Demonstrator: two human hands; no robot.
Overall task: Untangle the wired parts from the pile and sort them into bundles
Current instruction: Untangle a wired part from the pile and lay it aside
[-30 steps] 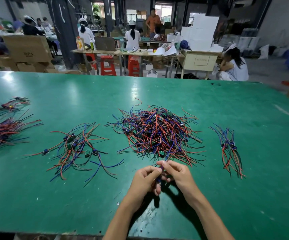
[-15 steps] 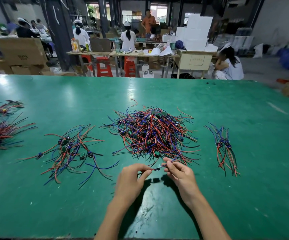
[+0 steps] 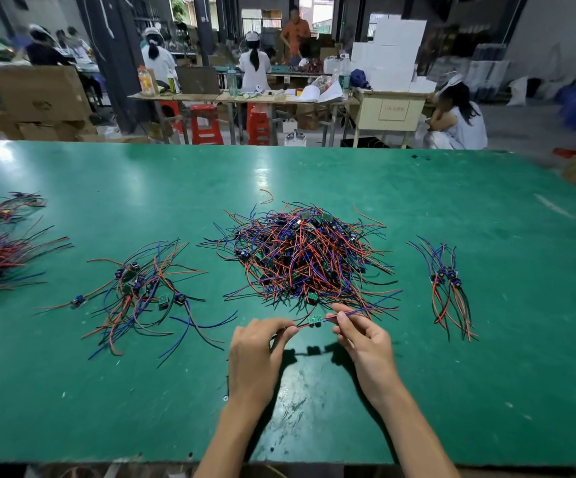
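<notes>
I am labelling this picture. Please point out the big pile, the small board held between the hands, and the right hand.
big pile (image 3: 300, 257), head view, middle of the tangle
small board (image 3: 315, 320), head view, green face
right hand (image 3: 366, 336), head view, back of the hand

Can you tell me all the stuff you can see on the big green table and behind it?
green table: one, green, fills the foreground
big wire pile: one, red, blue and black, table centre
loose wire group: one, same colours, left of the pile
small bundle: one, red, blue and black, right of the pile
far-left bundles: two, red and blue, at the table's left edge
held wired part: one, small green board with wires, stretched between both hands
red stools: several, red, under the back tables
people: several, at the back
left hand: pinches the part's red wire
right hand: pinches the wires on the other side
</notes>
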